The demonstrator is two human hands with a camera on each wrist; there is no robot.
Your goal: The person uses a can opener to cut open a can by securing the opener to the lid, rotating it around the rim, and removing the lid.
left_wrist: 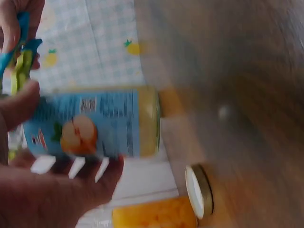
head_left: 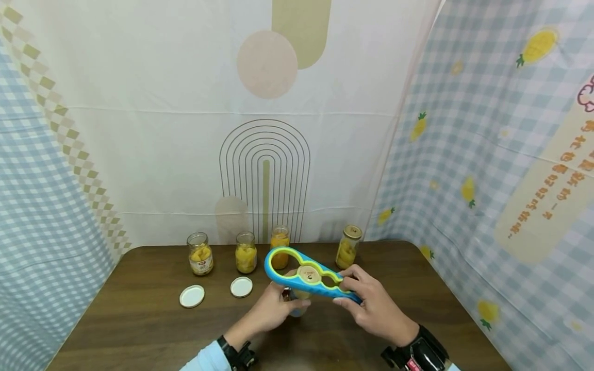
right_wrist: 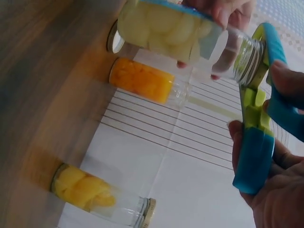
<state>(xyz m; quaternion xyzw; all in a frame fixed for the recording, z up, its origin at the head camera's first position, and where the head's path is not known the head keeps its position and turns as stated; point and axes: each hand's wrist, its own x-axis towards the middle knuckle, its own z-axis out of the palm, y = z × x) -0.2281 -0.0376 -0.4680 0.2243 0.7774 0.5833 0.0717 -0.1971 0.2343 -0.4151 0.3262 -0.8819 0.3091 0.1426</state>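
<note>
My left hand [head_left: 271,312] grips a glass jar [left_wrist: 95,123] with a blue apple-picture label, held above the table. Pale fruit pieces show through its glass in the right wrist view. A blue and green jar opener [head_left: 289,281] lies across the jar's top, one of its middle openings around the gold lid [head_left: 309,274]. The handle end of the opener is gripped by my right hand [head_left: 371,304], thumb on the near side and fingers on the far side.
Along the table's back edge stand lidless jars of yellow fruit [head_left: 201,255] [head_left: 246,255], an orange-filled jar [head_left: 280,238] and a gold-capped jar [head_left: 346,251]. Two lids [head_left: 192,296] [head_left: 241,287] lie upturned at left; another lid [left_wrist: 199,190] is near the orange jar. Curtains surround the table.
</note>
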